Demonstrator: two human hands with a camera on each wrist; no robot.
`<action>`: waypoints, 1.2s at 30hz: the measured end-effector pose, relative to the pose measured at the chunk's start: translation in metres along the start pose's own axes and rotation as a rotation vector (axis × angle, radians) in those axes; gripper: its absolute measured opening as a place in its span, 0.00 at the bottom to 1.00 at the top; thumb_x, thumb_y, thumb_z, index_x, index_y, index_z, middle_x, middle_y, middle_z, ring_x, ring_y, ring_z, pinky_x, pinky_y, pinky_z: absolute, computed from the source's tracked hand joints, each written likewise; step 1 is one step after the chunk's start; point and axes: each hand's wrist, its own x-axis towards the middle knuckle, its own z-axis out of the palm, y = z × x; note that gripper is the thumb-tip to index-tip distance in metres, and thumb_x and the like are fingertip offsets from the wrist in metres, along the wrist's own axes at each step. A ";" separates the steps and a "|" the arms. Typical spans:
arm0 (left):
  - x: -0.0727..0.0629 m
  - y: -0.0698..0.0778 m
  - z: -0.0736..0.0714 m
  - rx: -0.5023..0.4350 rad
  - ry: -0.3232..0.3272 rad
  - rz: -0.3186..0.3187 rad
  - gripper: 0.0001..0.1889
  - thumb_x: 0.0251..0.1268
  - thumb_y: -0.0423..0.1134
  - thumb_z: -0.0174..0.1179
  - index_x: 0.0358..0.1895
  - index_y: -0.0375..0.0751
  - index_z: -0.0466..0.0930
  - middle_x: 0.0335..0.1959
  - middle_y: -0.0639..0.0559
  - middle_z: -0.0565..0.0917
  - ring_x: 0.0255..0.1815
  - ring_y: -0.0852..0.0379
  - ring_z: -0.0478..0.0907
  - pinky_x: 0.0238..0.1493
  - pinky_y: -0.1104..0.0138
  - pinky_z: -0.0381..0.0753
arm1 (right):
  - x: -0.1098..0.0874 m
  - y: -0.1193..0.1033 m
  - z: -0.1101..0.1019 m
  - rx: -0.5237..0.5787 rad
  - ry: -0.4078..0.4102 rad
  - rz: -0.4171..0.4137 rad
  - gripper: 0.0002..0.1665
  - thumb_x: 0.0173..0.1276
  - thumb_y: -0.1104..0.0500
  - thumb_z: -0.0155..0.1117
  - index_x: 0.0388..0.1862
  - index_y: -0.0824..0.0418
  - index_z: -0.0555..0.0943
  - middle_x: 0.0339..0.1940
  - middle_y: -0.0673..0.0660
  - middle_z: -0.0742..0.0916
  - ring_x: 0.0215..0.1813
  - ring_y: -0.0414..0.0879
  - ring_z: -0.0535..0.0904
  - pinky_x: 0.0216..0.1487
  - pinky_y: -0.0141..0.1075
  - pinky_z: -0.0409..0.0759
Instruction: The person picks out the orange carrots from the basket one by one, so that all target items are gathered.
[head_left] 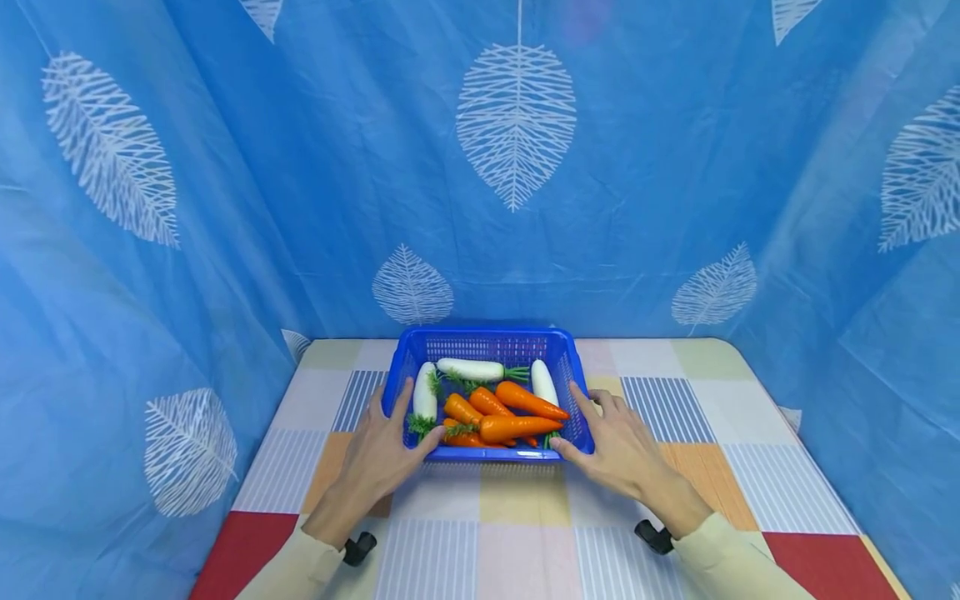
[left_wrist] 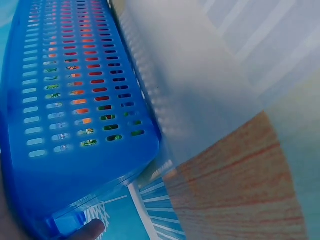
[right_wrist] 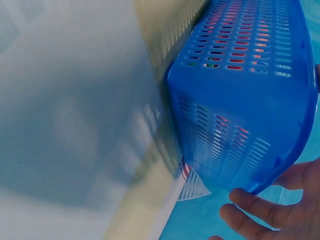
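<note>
A blue plastic basket (head_left: pixel 491 454) sits at the far edge of the table. Inside are several orange carrots (head_left: pixel 517 427) and white radishes (head_left: pixel 471 369) with green tops. At the basket's near left corner, my left hand (head_left: pixel 384 450) spreads its thumb and forefinger over the rim. One of its fingertips (left_wrist: pixel 91 230) shows beside the basket's outer wall in the left wrist view. My right hand (head_left: pixel 618 446) is spread likewise at the near right corner, thumb over the front rim. In the right wrist view its fingers (right_wrist: pixel 260 207) extend loosely, one fingertip right at the rim.
The table wears a patchwork cloth (head_left: pixel 525 558) of checks and stripes. A blue curtain (head_left: pixel 600 250) with white leaf prints hangs behind the table and on both sides. Dark wrist mounts (head_left: pixel 654 537) show below the hands.
</note>
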 end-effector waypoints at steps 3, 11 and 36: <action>-0.003 0.000 0.000 0.010 0.007 0.001 0.57 0.80 0.79 0.59 0.99 0.50 0.53 0.94 0.21 0.54 0.83 0.15 0.73 0.73 0.24 0.86 | -0.002 0.000 -0.001 -0.014 0.000 -0.011 0.62 0.79 0.20 0.66 0.96 0.58 0.67 0.79 0.71 0.84 0.73 0.69 0.84 0.72 0.70 0.85; -0.015 0.000 0.001 0.032 0.019 0.013 0.57 0.79 0.79 0.61 0.98 0.51 0.56 0.93 0.20 0.55 0.80 0.15 0.76 0.73 0.24 0.85 | -0.014 -0.002 -0.003 -0.046 0.001 -0.012 0.66 0.76 0.18 0.67 0.94 0.62 0.69 0.76 0.69 0.85 0.71 0.66 0.84 0.70 0.68 0.85; -0.036 0.002 -0.007 0.033 -0.033 -0.022 0.57 0.80 0.77 0.61 0.99 0.50 0.52 0.97 0.26 0.52 0.91 0.17 0.64 0.85 0.19 0.70 | -0.006 -0.014 -0.033 -0.221 -0.058 -0.128 0.58 0.74 0.22 0.75 0.90 0.54 0.77 0.86 0.71 0.79 0.81 0.75 0.79 0.80 0.80 0.77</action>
